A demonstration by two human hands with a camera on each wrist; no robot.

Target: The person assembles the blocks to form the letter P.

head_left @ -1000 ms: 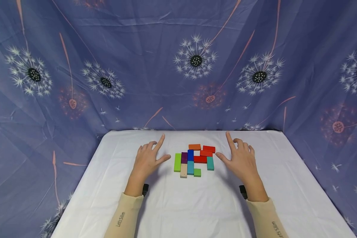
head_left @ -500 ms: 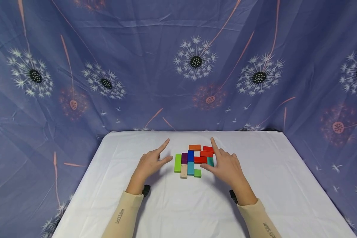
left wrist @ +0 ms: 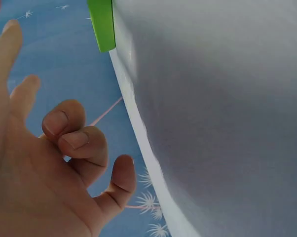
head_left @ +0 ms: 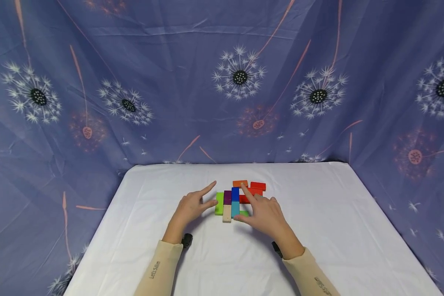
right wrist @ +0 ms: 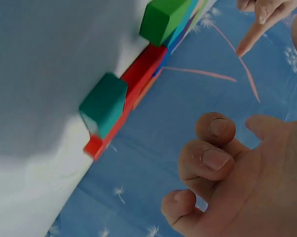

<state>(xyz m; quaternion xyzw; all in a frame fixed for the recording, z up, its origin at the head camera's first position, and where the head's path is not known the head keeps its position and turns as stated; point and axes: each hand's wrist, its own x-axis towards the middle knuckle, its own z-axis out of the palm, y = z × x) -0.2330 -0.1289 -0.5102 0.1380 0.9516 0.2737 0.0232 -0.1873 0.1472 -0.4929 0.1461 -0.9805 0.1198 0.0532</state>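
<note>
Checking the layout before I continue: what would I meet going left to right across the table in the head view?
Left grip, lime block, purple block, blue block, right grip.

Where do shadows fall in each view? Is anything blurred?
Head view: soft shadows near the left hand and right hand; left wrist view: broad shade on the cloth; right wrist view: shaded cloth near the teal block, which looks slightly blurred.

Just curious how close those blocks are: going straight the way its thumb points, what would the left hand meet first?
The left hand would probably meet the lime-green block first, though how high the hand hovers is unclear.
</note>
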